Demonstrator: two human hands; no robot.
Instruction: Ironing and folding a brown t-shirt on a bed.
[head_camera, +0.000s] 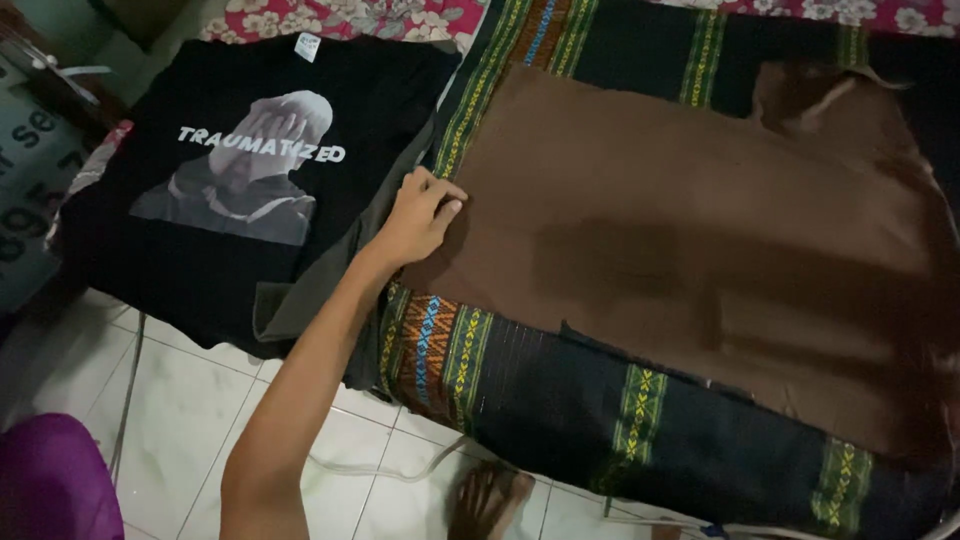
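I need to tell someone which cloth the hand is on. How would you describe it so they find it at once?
On the dark woven blanket with green and yellow bands lies a big plain brown cloth. The left hand presses its left edge. Unlike the black printed T-shirt beside it, it has no print.

cloth: brown garment (690, 240), plain, no print
state: spread flat, mostly smooth, a few creases at the far right
pose: wide, running left to right
place: right of centre, atop a dark striped woven cloth (600, 410)
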